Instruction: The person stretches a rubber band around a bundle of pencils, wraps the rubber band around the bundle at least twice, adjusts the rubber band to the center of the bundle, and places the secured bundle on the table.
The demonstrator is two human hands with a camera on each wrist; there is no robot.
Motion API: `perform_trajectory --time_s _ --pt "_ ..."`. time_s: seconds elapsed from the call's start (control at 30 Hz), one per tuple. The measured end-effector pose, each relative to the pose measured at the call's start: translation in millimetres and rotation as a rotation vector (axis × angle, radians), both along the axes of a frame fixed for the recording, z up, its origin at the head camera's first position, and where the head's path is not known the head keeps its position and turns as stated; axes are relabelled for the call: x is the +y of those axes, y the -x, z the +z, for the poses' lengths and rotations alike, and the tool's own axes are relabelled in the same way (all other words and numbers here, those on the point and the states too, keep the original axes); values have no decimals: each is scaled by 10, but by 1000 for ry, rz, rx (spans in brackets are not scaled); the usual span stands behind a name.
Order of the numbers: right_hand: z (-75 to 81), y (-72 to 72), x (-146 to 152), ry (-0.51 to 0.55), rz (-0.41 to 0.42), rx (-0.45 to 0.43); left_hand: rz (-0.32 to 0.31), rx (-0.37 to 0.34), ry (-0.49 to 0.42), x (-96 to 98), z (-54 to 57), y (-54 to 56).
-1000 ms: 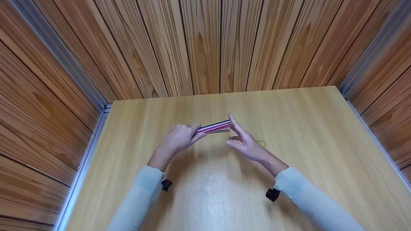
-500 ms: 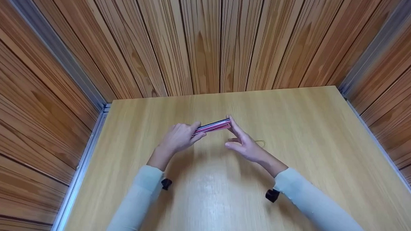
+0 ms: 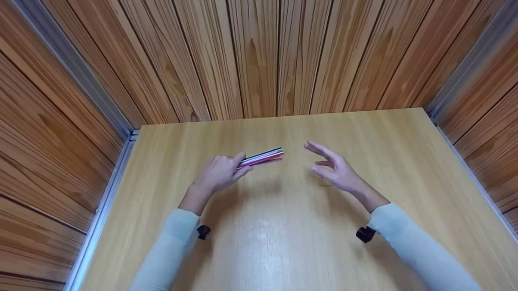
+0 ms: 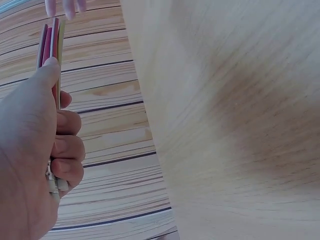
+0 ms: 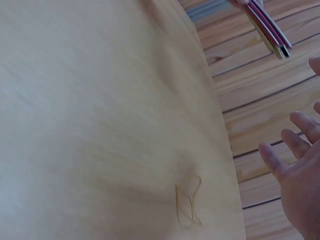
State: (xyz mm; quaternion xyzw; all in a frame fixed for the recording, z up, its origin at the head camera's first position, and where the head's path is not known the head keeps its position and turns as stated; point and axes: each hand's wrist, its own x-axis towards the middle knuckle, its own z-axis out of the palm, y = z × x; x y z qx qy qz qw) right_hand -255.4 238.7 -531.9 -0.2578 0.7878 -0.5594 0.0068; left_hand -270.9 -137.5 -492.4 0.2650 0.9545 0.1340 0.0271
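Bundle of slim sticks (image 3: 261,156): shows pink, red, white, yellow and near-black lengths side by side, reading as lengthwise stripes, with silvery and off-white lower ends (image 4: 52,185) in the left wrist view; the rubber band (image 5: 179,202) is tan-yellow. Sleeves (image 3: 159,256) are solid pale grey-green, and the wrist cameras (image 3: 365,234) black. Table (image 3: 261,214) is honey-blond with faint straight grain and a whitish sheen; wall planks (image 3: 256,55) are orange-brown, streaked with darker grain and divided by blackish seams; metal corner posts (image 3: 82,67) are silver-grey.
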Motion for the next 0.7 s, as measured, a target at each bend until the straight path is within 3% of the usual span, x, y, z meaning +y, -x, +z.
perform_trajectory --time_s 0.3,0.7 --pt "-67 95 283 -226 -32 35 -8 -44 -1 2 9 10" --pt "-275 167 564 -597 -12 48 -1 -36 -12 -7 3 -4"
